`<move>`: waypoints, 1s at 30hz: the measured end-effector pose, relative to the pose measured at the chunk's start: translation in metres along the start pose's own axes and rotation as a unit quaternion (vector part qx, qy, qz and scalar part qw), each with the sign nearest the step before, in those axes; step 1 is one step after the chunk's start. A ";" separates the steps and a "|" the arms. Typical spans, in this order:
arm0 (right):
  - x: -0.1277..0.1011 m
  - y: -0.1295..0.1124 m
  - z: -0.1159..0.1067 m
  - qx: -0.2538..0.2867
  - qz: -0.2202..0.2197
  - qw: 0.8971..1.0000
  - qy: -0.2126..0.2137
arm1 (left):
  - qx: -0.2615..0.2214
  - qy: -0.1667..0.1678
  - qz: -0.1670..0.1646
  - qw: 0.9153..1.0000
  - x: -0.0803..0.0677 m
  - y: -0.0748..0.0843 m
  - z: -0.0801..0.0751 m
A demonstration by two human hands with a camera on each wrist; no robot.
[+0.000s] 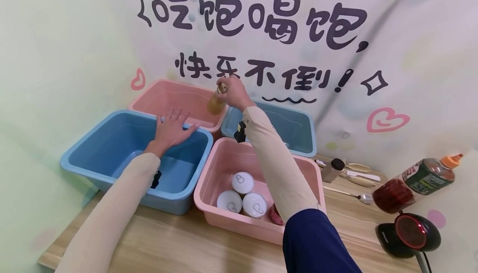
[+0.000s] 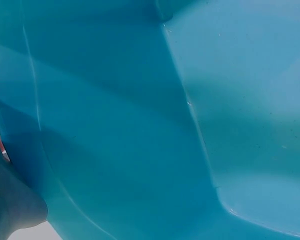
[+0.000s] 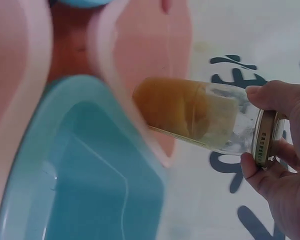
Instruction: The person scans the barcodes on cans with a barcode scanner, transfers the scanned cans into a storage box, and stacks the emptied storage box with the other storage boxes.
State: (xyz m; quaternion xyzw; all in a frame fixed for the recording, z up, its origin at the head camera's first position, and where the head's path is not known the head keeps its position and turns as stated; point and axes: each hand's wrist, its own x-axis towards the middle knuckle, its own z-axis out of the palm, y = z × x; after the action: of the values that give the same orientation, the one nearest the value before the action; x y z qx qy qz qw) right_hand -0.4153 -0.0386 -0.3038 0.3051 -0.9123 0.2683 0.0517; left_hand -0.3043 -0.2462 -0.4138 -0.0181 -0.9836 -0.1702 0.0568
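Glass cylindrical gold-lidded jar, pinched by my outstretched right hand, left hand splayed over blue plastic tub.

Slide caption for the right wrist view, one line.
Right hand grips a clear jar by its lid, with a pink tub and a blue tub in view.

Left hand: left of centre — fingers spread
Right hand: above centre — fingers curled, gripping
Left arm: rising from lower left
Right arm: slanting up-left from lower right
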 end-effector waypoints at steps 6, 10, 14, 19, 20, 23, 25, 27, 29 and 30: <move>0.004 0.011 0.024 -0.018 -0.007 1.000 -0.013 | 0.003 0.005 0.002 1.000 0.001 -0.002 0.004; 0.006 0.017 0.038 -0.034 0.001 0.999 -0.027 | 0.000 0.008 0.003 1.000 0.001 -0.001 0.006; 0.009 0.019 0.049 -0.036 0.002 0.999 -0.037 | -0.002 0.012 -0.001 1.000 -0.001 0.000 0.004; 0.011 0.019 0.058 -0.043 0.002 0.998 -0.047 | 0.000 0.012 -0.003 1.000 -0.001 0.000 0.003; 0.012 0.019 0.060 -0.047 0.002 0.998 -0.050 | 0.001 0.012 -0.003 1.000 -0.002 -0.001 0.003; 0.011 0.020 0.065 -0.056 0.002 0.997 -0.058 | -0.002 0.012 -0.004 1.000 -0.002 -0.001 0.002; 0.011 0.021 0.068 -0.054 0.006 0.996 -0.064 | -0.003 0.012 -0.002 1.000 -0.002 0.000 0.002; 0.012 0.021 0.071 -0.048 0.008 0.997 -0.066 | -0.003 0.015 -0.003 1.000 -0.002 0.000 0.002; 0.012 0.022 0.074 -0.043 0.007 0.997 -0.068 | -0.001 0.015 -0.004 1.000 -0.003 -0.001 0.002; 0.013 0.022 0.075 -0.041 0.007 0.997 -0.068 | 0.000 0.015 -0.005 1.000 -0.003 -0.001 0.002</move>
State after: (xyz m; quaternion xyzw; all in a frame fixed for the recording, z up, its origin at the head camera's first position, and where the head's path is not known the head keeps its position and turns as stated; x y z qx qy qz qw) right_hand -0.4330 -0.0696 -0.3741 0.3139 -0.9261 0.2094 0.0005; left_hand -0.3013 -0.2464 -0.4164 -0.0105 -0.9826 -0.1713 0.0705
